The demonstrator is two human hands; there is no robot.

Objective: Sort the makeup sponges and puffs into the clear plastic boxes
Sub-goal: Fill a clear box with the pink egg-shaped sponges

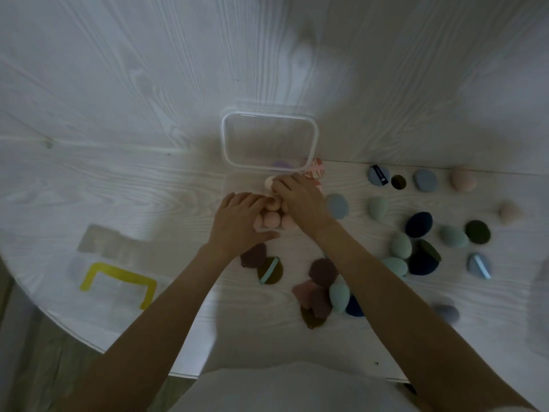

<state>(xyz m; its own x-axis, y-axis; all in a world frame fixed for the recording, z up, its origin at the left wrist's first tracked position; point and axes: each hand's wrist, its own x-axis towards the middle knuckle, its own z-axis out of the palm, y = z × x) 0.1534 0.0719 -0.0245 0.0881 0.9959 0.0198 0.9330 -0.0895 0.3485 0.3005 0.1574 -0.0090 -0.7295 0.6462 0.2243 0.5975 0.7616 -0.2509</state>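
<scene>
L grip [240, 221] + R grip [297, 200] curled on pink sponges [271, 219]

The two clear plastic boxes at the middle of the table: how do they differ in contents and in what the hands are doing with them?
The far clear box shows only a purple piece at its near edge, while the near clear box holds many pink sponges. No hand touches the far box; the left hand and right hand both work over the near one. Both are clear, lidless and stand on the white table.
</scene>
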